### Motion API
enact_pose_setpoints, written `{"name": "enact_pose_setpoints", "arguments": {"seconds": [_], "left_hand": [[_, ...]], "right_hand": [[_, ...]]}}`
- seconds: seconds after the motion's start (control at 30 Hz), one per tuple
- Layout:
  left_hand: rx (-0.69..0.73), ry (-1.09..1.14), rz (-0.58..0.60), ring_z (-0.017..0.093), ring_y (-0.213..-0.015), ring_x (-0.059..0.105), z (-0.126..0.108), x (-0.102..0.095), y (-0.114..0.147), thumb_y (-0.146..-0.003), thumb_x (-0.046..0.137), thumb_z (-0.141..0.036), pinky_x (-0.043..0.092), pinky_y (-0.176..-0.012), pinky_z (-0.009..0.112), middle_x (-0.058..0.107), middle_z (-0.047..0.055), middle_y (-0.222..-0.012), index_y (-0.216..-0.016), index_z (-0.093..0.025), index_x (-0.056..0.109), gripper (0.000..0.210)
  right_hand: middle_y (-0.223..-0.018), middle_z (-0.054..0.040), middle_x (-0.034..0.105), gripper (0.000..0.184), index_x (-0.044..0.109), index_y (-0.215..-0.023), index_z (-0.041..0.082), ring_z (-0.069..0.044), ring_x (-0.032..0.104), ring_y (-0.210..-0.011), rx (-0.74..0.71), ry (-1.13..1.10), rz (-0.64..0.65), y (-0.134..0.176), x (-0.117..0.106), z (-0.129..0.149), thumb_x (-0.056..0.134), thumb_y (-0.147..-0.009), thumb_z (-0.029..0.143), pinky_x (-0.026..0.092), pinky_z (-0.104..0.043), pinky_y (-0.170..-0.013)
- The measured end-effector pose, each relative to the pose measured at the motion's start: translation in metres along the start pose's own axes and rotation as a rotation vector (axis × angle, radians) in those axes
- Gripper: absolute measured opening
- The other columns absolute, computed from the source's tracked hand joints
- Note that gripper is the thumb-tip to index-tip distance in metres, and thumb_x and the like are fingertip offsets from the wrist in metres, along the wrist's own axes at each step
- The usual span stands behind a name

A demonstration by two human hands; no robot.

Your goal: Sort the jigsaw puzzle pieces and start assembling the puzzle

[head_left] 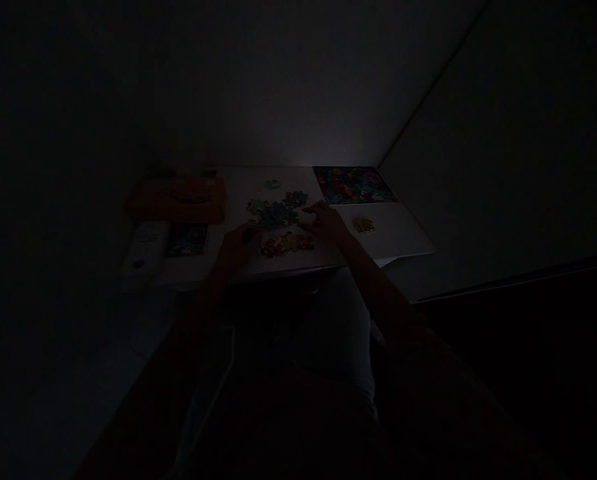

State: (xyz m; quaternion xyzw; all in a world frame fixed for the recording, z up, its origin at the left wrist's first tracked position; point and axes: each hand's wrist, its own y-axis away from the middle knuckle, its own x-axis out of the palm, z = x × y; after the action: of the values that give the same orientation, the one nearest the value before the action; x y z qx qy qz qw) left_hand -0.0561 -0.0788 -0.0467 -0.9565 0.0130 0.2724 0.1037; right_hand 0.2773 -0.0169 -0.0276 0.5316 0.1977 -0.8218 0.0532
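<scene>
Jigsaw pieces (pixel 277 215) lie in a cluster at the centre of the frame, on the pale table (pixel 403 233), between your two hands. Your right hand (pixel 327 225), just right of the cluster, has its fingers apart; at your left hand (pixel 238 245), lower left of the cluster, the dimness hides whether the fingers are together or pinch anything. A sideways push from either hand could disturb the cluster. The red and yellow pieces (pixel 284 244) just below lie near the table's front edge, where a dragging wrist might sweep some off. An outward swing of your right forearm could scatter the yellow pieces (pixel 363 225) right of centre. Poor light may also make similar dark colours easy to confuse.
</scene>
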Motion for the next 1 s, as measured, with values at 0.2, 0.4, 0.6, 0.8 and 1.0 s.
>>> {"name": "enact_pose_setpoints", "arguments": {"seconds": [0.2,0.4,0.6,0.8,1.0], "left_hand": [[0.018,0.026,0.009,0.031,-0.108,0.081,0.001,-0.001,-0.001,-0.097,0.067,-0.066,0.063,-0.098,0.044,0.086,0.013,-0.117,-0.12,-0.017,0.084,0.057],[0.025,0.037,0.015,0.031,-0.108,0.081,0.0,0.0,0.001,-0.099,0.067,-0.063,0.063,-0.1,0.045,0.086,0.014,-0.117,-0.119,-0.017,0.083,0.053],[0.001,-0.008,0.023,0.03,-0.109,0.081,-0.005,-0.001,0.002,-0.103,0.069,-0.055,0.063,-0.098,0.042,0.086,0.012,-0.118,-0.121,-0.018,0.084,0.043],[-0.004,-0.011,0.015,0.03,-0.108,0.081,-0.006,-0.002,0.001,-0.101,0.07,-0.052,0.064,-0.1,0.042,0.086,0.012,-0.117,-0.12,-0.017,0.084,0.043],[0.015,-0.015,0.034,0.031,-0.109,0.081,-0.006,-0.003,0.002,-0.103,0.067,-0.057,0.063,-0.101,0.045,0.086,0.013,-0.117,-0.121,-0.018,0.083,0.045]], "right_hand": [[-0.16,-0.022,0.074,0.057,0.086,-0.15,0.025,-0.045,0.074,-0.143,-0.008,0.093,0.029,-0.035,0.027,0.029,0.09,-0.104,0.059,0.06,-0.062,-0.121],[-0.142,-0.0141,0.085,0.029,0.092,-0.131,0.028,-0.034,0.081,-0.123,-0.001,0.05,0.062,-0.031,0.02,0.021,0.074,-0.116,0.044,0.06,-0.051,-0.113],[-0.163,-0.0231,0.074,0.064,0.081,-0.157,0.019,-0.042,0.075,-0.142,0.003,0.065,-0.004,-0.025,0.024,0.027,0.088,-0.105,0.055,0.06,-0.054,-0.121],[-0.155,-0.0191,0.079,0.039,0.09,-0.136,0.021,-0.039,0.077,-0.137,0.043,-0.085,0.02,-0.037,0.028,0.037,0.082,-0.108,0.048,0.056,-0.054,-0.124],[-0.11,-0.0122,0.087,0.058,0.086,-0.112,0.023,-0.03,0.08,-0.097,0.122,-0.251,-0.021,-0.036,0.009,0.029,0.061,-0.113,0.075,0.064,-0.043,-0.091]]}}
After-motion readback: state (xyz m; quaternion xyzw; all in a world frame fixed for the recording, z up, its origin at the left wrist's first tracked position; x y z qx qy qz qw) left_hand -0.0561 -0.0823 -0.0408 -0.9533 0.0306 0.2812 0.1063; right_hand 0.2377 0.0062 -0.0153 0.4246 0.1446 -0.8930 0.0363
